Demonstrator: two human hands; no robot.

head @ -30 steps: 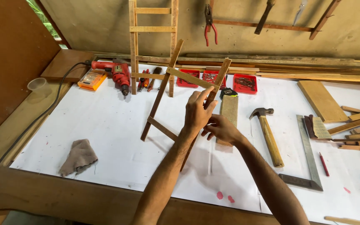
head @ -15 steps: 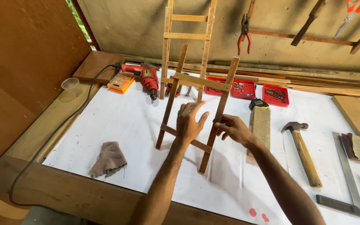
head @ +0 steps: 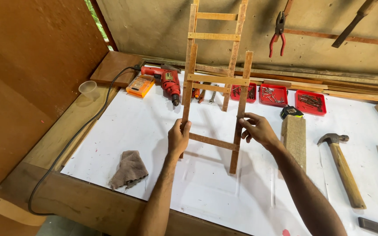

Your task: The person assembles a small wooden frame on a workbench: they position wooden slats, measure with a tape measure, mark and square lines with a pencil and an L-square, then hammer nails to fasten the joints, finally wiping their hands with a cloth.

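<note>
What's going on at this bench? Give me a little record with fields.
left hand: grips the left rail of a small wooden frame
right hand: grips the frame's right rail
frame: held upright over the white bench, two rails, two crosspieces
behind it: a ladder-like frame against the wall
left of hands: cloth, red drill
right of hands: wood block, hammer, red trays

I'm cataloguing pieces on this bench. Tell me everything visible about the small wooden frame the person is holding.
The small wooden frame looks like bare, light-brown wood: two long side rails joined by two thin crosspieces, one near the top, one lower. It is held roughly upright over the white bench top. The left hand clasps the left rail; the right hand has its grip on the right rail. A taller ladder-like frame stands behind it.
</note>
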